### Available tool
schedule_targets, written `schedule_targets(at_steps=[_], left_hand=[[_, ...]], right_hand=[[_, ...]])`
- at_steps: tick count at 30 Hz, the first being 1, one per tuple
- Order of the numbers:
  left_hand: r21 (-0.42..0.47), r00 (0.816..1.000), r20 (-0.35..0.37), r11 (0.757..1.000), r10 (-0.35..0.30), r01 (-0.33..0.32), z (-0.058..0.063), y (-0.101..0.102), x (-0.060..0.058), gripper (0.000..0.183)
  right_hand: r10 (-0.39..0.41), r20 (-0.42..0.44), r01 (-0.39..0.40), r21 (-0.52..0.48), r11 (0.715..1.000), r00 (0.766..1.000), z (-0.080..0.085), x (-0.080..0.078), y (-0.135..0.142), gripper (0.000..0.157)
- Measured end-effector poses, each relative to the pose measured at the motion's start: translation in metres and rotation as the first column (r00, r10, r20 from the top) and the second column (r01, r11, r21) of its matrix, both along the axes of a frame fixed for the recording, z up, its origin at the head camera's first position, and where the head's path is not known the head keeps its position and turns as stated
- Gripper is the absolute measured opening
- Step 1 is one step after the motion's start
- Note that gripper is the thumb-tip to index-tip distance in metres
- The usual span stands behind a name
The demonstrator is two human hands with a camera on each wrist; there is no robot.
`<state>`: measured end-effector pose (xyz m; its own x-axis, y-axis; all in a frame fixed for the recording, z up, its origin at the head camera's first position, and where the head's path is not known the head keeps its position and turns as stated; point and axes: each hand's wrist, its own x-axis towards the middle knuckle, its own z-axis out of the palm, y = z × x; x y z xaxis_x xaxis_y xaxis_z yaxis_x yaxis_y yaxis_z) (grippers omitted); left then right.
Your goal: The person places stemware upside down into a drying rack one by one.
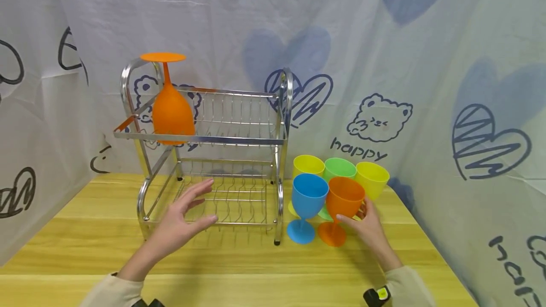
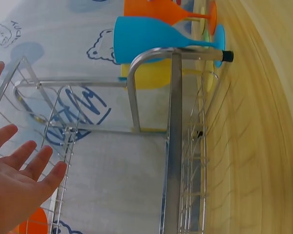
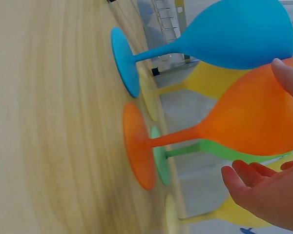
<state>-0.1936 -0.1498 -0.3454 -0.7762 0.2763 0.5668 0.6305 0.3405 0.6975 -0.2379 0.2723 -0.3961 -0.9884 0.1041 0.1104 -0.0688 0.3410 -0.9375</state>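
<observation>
An orange goblet (image 1: pixel 343 198) stands upright on the table, with my right hand (image 1: pixel 370 227) around its right side. In the right wrist view the thumb (image 3: pixel 289 80) overlaps the orange bowl, while the other fingers lie below it with a small gap. A blue goblet (image 1: pixel 308 198) stands to its left. Behind them are two yellow goblets (image 1: pixel 373 179) and a green goblet (image 1: pixel 340 168). My left hand (image 1: pixel 181 219) is held in front of the two-tier metal dish rack (image 1: pixel 200 139), fingers spread and holding nothing. Another orange goblet (image 1: pixel 172 112) sits upside down on the rack's upper tier, at the left.
The rack's lower tier (image 1: pixel 232 224) has wire slots and stands on the wooden table (image 1: pixel 239 274). A white cloth with hearts and bear drawings (image 1: pixel 222 22) hangs behind and at both sides. The rack's right-hand legs stand close to the blue goblet.
</observation>
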Motion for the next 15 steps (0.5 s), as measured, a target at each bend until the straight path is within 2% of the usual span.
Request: schedule_targets(at_steps=[5, 10, 15], left_hand=[[0.010, 0.999, -0.007, 0.999, -0.046, 0.046, -0.001, 0.005, 0.004, 0.066], [0.030, 0.996, 0.042, 0.997, -0.077, 0.076, -0.004, 0.007, 0.006, 0.065], [0.052, 0.992, 0.055, 0.993, -0.111, 0.109, -0.006, 0.010, 0.007, 0.065]], right_hand=[[0.000, 0.000, 0.000, -0.036, 0.999, 1.000, -0.008, -0.003, -0.002, 0.089], [-0.007, -0.023, 0.007, -0.035, 0.999, 1.000, -0.013, -0.006, -0.003, 0.081], [-0.011, -0.027, 0.009, -0.065, 0.998, 1.000, -0.016, -0.006, -0.002, 0.078]])
